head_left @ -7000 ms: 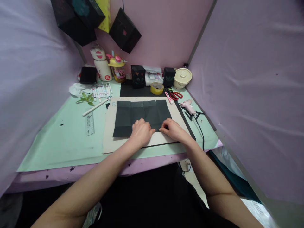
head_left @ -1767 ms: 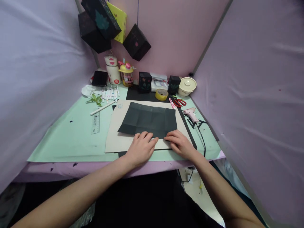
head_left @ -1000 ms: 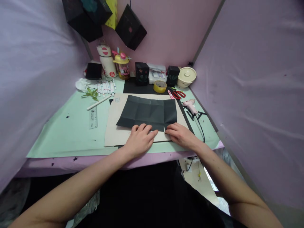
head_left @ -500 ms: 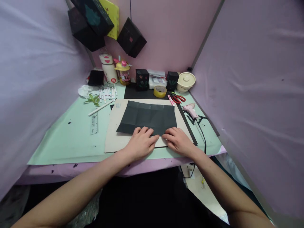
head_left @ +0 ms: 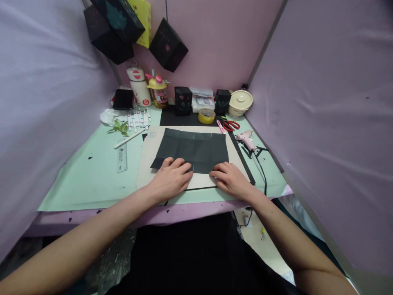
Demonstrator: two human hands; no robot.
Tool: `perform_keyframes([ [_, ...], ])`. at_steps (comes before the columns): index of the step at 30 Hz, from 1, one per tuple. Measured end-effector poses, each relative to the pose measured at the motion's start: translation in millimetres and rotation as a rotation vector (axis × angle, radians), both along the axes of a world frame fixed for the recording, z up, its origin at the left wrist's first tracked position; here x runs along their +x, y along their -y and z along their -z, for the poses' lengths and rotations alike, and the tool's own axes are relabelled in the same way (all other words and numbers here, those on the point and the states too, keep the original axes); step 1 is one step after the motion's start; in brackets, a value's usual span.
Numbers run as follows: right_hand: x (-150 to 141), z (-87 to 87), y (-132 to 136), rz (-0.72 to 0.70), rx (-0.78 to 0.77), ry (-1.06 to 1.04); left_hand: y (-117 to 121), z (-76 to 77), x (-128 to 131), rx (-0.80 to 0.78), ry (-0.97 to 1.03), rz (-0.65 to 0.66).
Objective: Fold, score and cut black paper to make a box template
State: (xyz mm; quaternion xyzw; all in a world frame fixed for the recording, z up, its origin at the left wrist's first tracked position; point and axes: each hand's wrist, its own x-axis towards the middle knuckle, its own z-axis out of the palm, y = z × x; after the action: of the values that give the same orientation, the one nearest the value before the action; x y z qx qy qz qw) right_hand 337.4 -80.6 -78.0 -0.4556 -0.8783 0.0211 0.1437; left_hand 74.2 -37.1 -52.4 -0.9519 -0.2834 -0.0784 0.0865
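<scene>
A creased black paper sheet (head_left: pixel 193 147) lies flat on a beige cardboard mat (head_left: pixel 147 164) on the mint-green desk cover (head_left: pixel 92 172). My left hand (head_left: pixel 170 180) rests palm down on the sheet's near left edge, fingers stretched out flat. On the near right edge lies my right hand (head_left: pixel 230 178), fingers extended and pressing the paper down. Neither hand holds anything.
Along the back stand two bottles (head_left: pixel 139 88), small black boxes (head_left: pixel 183 100), a yellow tape roll (head_left: pixel 206 116), a cream lidded bowl (head_left: pixel 240 102), red scissors (head_left: pixel 231 124) and a pink glue gun (head_left: pixel 245 139). Markers (head_left: pixel 138 119), a ruler (head_left: pixel 122 157) and a green sprig (head_left: pixel 118 128) lie at left. Black boxes (head_left: pixel 167 45) hang above.
Both hands have slid apart a little along the sheet's near edge, the left one moving left. The paper stays flat on the mat.
</scene>
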Motion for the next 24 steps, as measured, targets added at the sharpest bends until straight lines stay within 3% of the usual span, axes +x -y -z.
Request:
perform_keyframes([
  [9,-1,-2.9,0,0.006,-0.003,0.013,-1,7.3,4,0.027,0.117,0.067],
  [17,-11,-8.7,-2,-0.004,0.012,0.004,-5,19.1,18,-0.031,0.047,0.113],
  [24,-17,-7.3,-7,-0.031,0.018,0.04,-3,18.8,16,-0.029,0.043,0.101],
])
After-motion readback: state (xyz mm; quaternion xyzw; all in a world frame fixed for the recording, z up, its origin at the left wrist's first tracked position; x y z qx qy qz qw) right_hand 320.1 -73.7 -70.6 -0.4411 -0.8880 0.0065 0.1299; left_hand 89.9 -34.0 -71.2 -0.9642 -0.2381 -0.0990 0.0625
